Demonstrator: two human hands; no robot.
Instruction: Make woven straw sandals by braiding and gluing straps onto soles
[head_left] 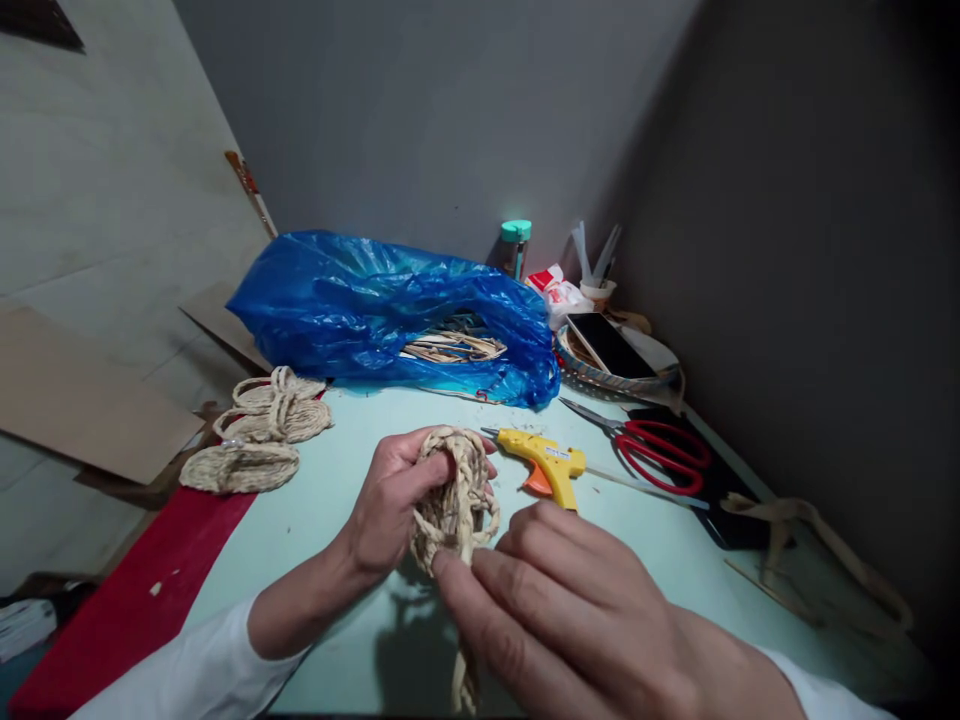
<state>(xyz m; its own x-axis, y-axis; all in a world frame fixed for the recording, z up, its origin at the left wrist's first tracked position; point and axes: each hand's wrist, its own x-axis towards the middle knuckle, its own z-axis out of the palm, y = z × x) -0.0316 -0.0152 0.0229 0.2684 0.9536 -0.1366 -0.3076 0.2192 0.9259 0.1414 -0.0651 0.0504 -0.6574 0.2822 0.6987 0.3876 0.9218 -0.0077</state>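
Above the near part of the table I hold a small braided straw slipper (448, 452). My left hand (390, 490) is closed round its far end, the thumb pressed into the opening and fingertips showing behind. Nearer the camera, my right hand (570, 600) pinches the slipper's lower end between thumb and fingers. A loose braid tail (464, 685) hangs below, partly hidden by the right hand. Just beyond lies a yellow hot glue gun (544, 458) with an orange trigger, its nozzle pointing left and a glue stick out the back.
Several finished-looking straw slippers (274, 415) lie at the left on red cloth (150, 600). Behind stands a blue plastic bag (360, 300) of dry straw. To the right are red-handled scissors (664, 455), a phone (615, 345) on a basket (667, 378), and a straw strip (817, 530).
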